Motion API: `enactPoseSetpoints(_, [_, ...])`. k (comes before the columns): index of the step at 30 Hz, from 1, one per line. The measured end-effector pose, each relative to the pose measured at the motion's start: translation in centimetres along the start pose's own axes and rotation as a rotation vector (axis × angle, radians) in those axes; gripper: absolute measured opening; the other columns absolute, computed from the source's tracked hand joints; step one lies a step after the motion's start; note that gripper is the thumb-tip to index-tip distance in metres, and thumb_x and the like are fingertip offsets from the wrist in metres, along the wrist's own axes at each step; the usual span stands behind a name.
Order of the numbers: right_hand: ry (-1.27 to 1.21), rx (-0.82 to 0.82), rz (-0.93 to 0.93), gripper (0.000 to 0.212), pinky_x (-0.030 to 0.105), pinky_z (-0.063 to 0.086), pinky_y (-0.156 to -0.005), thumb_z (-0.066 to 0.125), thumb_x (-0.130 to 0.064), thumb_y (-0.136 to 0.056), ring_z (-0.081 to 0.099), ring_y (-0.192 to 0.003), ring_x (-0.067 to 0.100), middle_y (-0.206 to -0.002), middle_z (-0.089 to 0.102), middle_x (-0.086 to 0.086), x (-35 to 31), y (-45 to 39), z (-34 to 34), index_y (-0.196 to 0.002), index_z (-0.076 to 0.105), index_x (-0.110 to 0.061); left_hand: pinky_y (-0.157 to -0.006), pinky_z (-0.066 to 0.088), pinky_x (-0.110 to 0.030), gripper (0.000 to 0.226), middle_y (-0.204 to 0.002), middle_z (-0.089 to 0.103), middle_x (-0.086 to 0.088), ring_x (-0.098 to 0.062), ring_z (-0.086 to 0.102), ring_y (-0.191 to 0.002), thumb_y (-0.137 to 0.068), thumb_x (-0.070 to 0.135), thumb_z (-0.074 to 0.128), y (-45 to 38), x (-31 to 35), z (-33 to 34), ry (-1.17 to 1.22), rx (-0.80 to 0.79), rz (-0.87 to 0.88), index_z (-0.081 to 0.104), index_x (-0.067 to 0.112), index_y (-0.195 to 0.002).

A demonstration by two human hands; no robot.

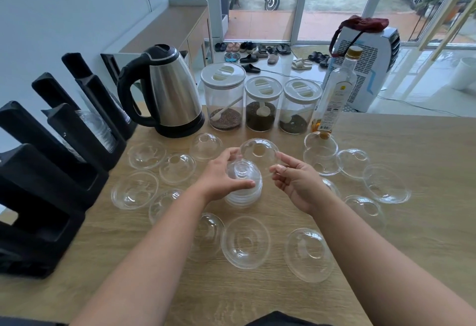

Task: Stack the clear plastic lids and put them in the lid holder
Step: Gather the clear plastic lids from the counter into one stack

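A short stack of clear dome lids point(244, 186) stands on the wooden table point(386, 261) at the centre. My left hand point(221, 173) wraps around the stack's left side. My right hand point(296, 181) pinches the rim of a single clear dome lid point(258, 154), held tilted just above and behind the stack. Several loose clear lids lie scattered around, among them one at the near centre point(246, 242) and one at the left point(135, 189). The black lid holder point(51, 171) stands along the table's left edge, with some lids in its slots.
A steel kettle point(167, 91) stands at the back left. Three clear jars with white lids point(261, 104) and a glass bottle point(334, 96) line the back. A white air cooler point(371, 68) stands on the floor beyond the table.
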State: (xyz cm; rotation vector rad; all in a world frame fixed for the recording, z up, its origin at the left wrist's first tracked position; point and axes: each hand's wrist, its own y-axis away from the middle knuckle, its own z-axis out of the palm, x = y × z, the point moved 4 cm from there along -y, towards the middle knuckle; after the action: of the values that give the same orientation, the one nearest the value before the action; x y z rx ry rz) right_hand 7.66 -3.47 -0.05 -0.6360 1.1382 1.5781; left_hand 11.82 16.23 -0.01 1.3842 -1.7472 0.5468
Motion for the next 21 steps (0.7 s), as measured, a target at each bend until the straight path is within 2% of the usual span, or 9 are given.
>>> enactPoseSetpoints(5, [-0.099,0.023,0.049,0.041,0.022,0.051,-0.063,0.053,0.006,-0.092,0.060,-0.067,0.014,-0.076,0.071,0.005,0.5,-0.3,-0.5,-0.130,0.055,-0.010,-0.098,0.036,-0.024,0.078,-0.133,0.048,0.015,-0.006,0.045,-0.125,-0.064,0.046,0.088,-0.1,-0.8,0.9,0.088,-0.036,0.001,0.052,0.037,-0.133])
enactPoseSetpoints(8, [-0.131,0.028,0.049,0.044,0.023,0.051,-0.065,0.053,0.006,-0.092,0.059,-0.069,0.015,-0.078,0.071,0.006,0.4,-0.3,-0.8,-0.133,0.053,-0.009,-0.103,0.041,-0.028,0.082,-0.135,0.050,0.013,-0.008,0.048,-0.126,-0.058,0.056,0.087,-0.2,-1.1,1.1,0.109,-0.053,-0.001,0.052,0.041,-0.131])
enactPoseSetpoints(11, [-0.146,0.032,0.049,0.046,0.023,0.050,-0.068,0.052,0.006,-0.092,0.059,-0.070,0.015,-0.079,0.070,0.006,0.4,-0.3,-1.0,-0.135,0.051,-0.009,-0.103,0.043,-0.026,0.089,-0.133,0.053,0.015,-0.005,0.051,-0.125,-0.051,0.064,0.086,-0.2,-1.3,1.1,0.129,-0.032,0.004,0.054,0.041,-0.130])
enactPoseSetpoints(15, [-0.164,0.033,0.042,0.045,0.024,0.049,-0.070,0.052,0.006,-0.093,0.059,-0.070,0.014,-0.079,0.069,0.006,0.3,-0.2,-1.2,-0.134,0.052,-0.010,-0.107,0.044,-0.036,0.095,-0.133,0.056,0.014,-0.005,0.052,-0.124,-0.047,0.072,0.083,-0.3,-1.0,0.8,0.107,-0.003,0.027,0.055,0.040,-0.132])
enactPoseSetpoints(21, [-0.225,0.043,0.024,0.041,0.021,0.051,-0.068,0.052,0.005,-0.092,0.060,-0.069,0.012,-0.079,0.068,0.005,-0.1,-0.2,-1.5,-0.130,0.055,-0.011,-0.103,0.041,-0.024,0.088,-0.134,0.056,0.013,0.000,0.051,-0.122,-0.055,0.065,0.084,-0.3,0.0,0.4,0.087,0.020,0.087,0.054,0.037,-0.134])
